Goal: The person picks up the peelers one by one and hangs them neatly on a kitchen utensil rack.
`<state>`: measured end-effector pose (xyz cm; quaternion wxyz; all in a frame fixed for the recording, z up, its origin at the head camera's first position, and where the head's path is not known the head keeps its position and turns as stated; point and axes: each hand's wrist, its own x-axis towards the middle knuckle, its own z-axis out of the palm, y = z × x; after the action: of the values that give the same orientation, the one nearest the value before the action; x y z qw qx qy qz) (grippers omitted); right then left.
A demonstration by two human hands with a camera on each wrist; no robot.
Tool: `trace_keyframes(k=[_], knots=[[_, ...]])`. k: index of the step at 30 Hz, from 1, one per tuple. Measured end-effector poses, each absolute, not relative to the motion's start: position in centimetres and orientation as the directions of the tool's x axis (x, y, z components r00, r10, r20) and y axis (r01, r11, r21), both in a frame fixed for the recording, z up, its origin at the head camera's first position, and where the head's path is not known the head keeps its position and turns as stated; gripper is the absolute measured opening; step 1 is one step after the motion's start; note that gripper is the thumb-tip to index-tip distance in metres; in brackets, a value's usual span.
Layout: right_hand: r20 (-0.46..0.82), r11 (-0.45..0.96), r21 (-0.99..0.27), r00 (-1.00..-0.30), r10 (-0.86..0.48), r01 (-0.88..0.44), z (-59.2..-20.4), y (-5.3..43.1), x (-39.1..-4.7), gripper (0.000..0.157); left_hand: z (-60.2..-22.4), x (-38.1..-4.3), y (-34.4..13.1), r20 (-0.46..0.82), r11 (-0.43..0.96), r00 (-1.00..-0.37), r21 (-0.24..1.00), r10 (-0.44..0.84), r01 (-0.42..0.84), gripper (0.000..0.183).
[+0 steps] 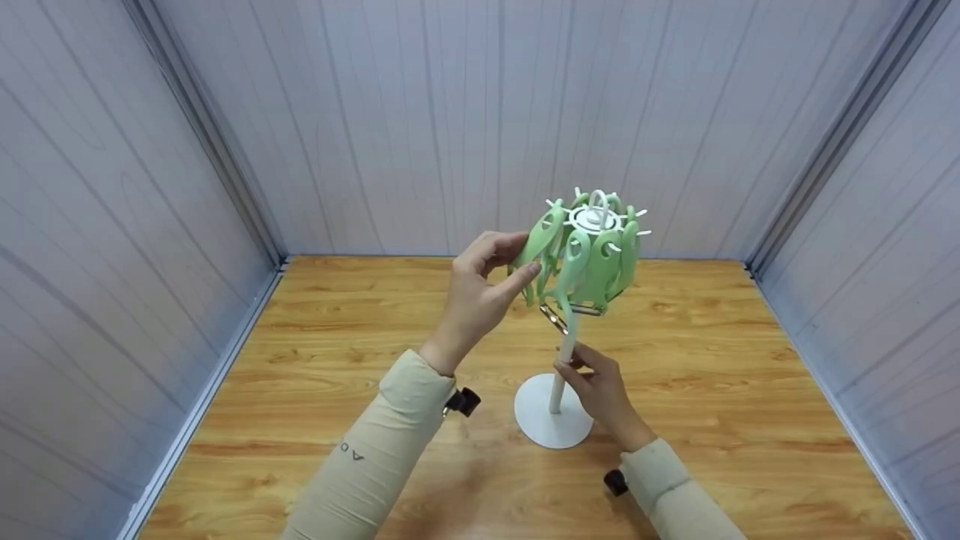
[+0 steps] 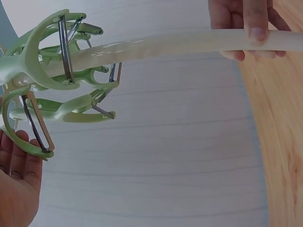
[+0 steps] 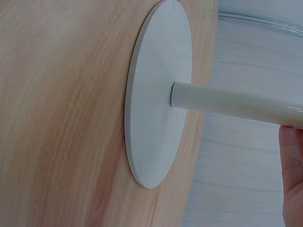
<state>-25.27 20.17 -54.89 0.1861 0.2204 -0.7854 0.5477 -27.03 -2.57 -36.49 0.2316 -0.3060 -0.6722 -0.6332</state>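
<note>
A white stand [image 1: 556, 396] stands upright on its round base, with several light green Y-shaped peelers [image 1: 600, 266] hanging by their handle holes from the hooks at its top. With thumb and fingers, my left hand [image 1: 480, 289] holds a green peeler [image 1: 541, 236] at the left side of the rack, its handle tilted outward. The holed end is up by a hook; I cannot tell whether the hook bears it. In the left wrist view, the metal blade of this peeler [image 2: 35, 120] points down the pole. My right hand [image 1: 609, 390] pinches the pole below the peelers.
The white disc base [image 3: 154, 118] lies flat on the wood-grain tabletop [image 1: 337, 360]. Pale panel walls [image 1: 465, 127] rise behind and on both sides. A small black device [image 1: 463, 402] is strapped at each wrist.
</note>
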Motion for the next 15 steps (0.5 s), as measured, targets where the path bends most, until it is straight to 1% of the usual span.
trace_keyframes(k=[8, 15], knots=[[0.528, 0.289, -0.785, -0.836, -0.15, -0.548, -54.59, 20.08, -25.05, 0.023, -36.78, -26.89, -2.14, 0.692, 0.0, -0.708, 0.715, 0.14, 0.699, 0.032], [0.537, 0.303, -0.777, -0.832, -0.14, -0.552, -54.62, 20.02, -25.04, 0.024, -37.27, -26.95, -2.17, 0.677, 0.001, -0.717, 0.727, 0.163, 0.687, 0.032]])
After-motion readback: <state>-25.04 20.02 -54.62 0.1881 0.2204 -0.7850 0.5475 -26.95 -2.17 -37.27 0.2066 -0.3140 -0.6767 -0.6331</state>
